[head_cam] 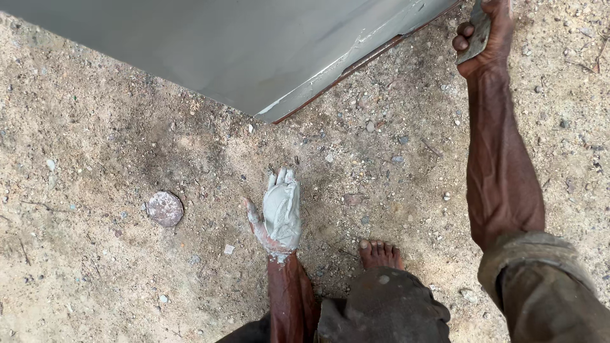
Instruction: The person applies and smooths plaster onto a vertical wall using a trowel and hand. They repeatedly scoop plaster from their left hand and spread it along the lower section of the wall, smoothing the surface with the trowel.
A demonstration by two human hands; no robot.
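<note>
My left hand (277, 213) hangs open, palm up, over the sandy ground, and a lump of grey putty (281, 206) covers its palm and fingers. My right hand (486, 35) is stretched out to the upper right and grips a flat metal scraper (475, 33), whose blade runs up out of the frame. A large grey-coated metal panel (210, 44) lies flat across the top of the view, its corner pointing toward me. The scraper is just right of the panel's edge.
Sandy, gravelly ground (95, 267) with small stones lies all around. A round flat rusty lid (165, 208) rests on the sand left of my left hand. My bare foot (380, 254) and bent knee show at the bottom.
</note>
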